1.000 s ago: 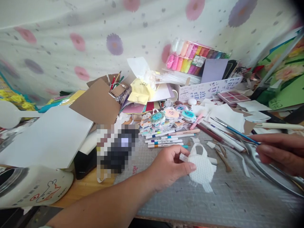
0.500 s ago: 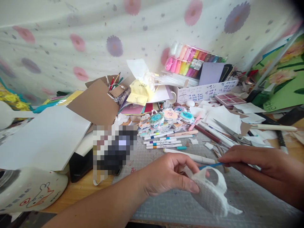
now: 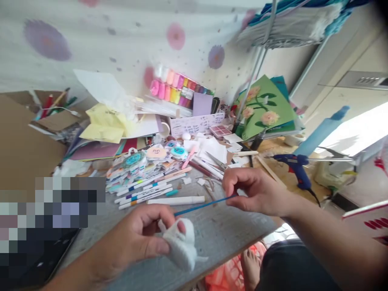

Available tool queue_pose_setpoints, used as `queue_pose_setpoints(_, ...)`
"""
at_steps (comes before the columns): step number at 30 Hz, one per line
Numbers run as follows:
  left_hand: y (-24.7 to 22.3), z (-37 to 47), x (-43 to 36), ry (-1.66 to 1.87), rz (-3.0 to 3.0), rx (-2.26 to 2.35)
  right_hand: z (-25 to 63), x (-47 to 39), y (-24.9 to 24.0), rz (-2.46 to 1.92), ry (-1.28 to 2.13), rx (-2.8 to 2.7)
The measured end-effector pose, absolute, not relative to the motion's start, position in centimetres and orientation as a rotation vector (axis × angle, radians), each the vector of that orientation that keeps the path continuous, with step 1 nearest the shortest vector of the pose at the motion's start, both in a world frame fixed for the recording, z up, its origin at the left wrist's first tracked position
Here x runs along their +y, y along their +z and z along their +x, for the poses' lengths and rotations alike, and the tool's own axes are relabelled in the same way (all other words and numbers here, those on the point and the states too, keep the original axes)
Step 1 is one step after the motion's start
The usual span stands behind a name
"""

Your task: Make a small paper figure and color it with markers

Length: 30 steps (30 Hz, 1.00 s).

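My left hand (image 3: 142, 238) pinches a small white textured pouch-like piece (image 3: 182, 248) with a loop on top, held over the grey cutting mat (image 3: 236, 226) near the table's front edge. From beside that piece a thin blue strip (image 3: 201, 206) runs to my right hand (image 3: 250, 192), whose thumb and fingers are closed on its far end. The strip's left end is hidden at my left fingers. Behind my hands lie a thick white marker (image 3: 178, 200) and several slim markers (image 3: 145, 195).
Behind the markers is a pile of small decorated paper pieces (image 3: 133, 159), with scissors (image 3: 216, 160) to its right. A blue glue gun (image 3: 295, 165) stands at the right. A pixelated patch covers the lower left. Coloured clay packs (image 3: 182, 87) lean at the back.
The view has swung to the right, bringing the glue gun and floor into sight. My right hand has moved away from my left, and more of the blue strip shows between them.
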<state>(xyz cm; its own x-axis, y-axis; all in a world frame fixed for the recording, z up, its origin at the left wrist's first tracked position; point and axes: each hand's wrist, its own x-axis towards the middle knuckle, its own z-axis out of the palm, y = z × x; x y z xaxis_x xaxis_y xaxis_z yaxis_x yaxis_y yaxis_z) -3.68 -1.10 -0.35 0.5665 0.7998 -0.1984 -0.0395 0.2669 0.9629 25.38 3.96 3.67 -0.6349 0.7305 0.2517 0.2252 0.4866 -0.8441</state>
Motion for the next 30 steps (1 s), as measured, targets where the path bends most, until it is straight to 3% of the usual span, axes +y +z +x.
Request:
queue_pose_setpoints(14,-0.5,-3.8,-0.9,0.635,1.29,0.785,25.5,2.7,3.5,-0.489,0.999,-2.103)
queue_pose_setpoints(23,-0.5,-4.2,-1.2,0.606,1.252,0.65,25.6,1.9,3.6,-0.464,0.536,-2.117)
queue_pose_setpoints(30,-0.5,-4.3,-1.6,0.673,1.182,0.625,25.2,1.0,3.7,-0.44,0.382,-2.078)
